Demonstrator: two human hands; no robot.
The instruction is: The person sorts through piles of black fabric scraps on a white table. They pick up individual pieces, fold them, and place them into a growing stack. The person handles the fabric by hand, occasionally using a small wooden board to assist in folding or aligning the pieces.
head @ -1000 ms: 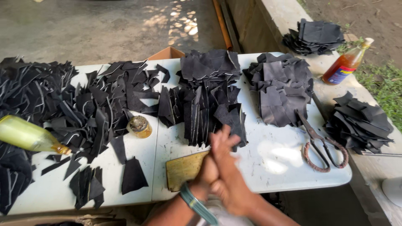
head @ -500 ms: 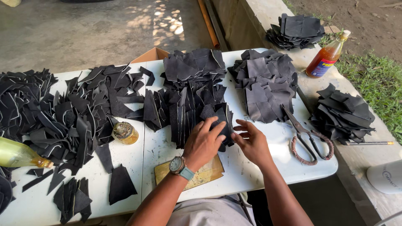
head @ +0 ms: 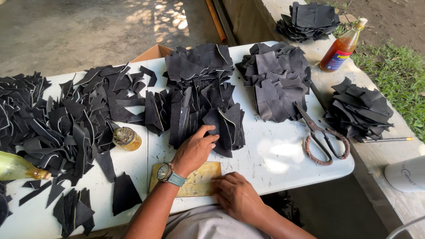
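On white table (head: 283, 155) | left hand (head: 195, 150) touches black leather pieces (head: 221, 124) | right hand (head: 237, 194) rests on yellow board (head: 199, 179)

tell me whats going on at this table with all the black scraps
A person sits at a white table heaped with cut black pieces. The left hand, with a watch on its wrist, rests its fingers on the black pieces in the middle pile. The right hand lies flat by a yellowish board at the table's near edge. Scissors lie untouched to the right.

The yellow board (head: 195, 179) lies partly under both hands; the green bottle (head: 17, 166) is cut off at the left edge
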